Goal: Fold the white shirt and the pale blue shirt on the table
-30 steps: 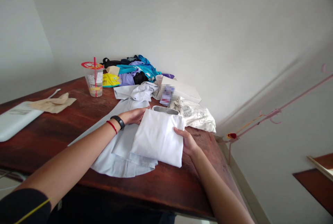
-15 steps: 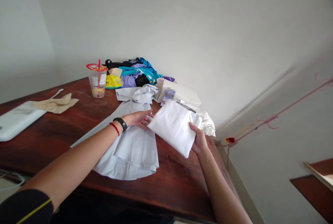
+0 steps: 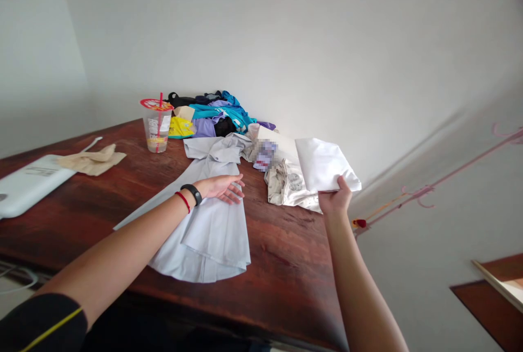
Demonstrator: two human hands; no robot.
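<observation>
Here we go: the folded white cloth (image 3: 327, 164) has swung off to our right, and what was a two-handed hold a second ago is now one-handed. Our right hand (image 3: 335, 198) grips its lower edge, thumb in front, while our left hand (image 3: 223, 186) is empty, fingers spread over the pale garment (image 3: 212, 232); whether they touch it, we can't tell. That garment now lies in full view apart from our left arm, so we judge it free to handle.

Edges next! Our bundle overlaps the white box (image 3: 275, 139) and the patterned cloth (image 3: 296, 183) in view; contact we can't confirm. The wall (image 3: 327, 41) rises behind, and the table (image 3: 286, 265) ends close by our right forearm. Between garment and forearm, we've got a broad strip of dark wood for moving.
</observation>
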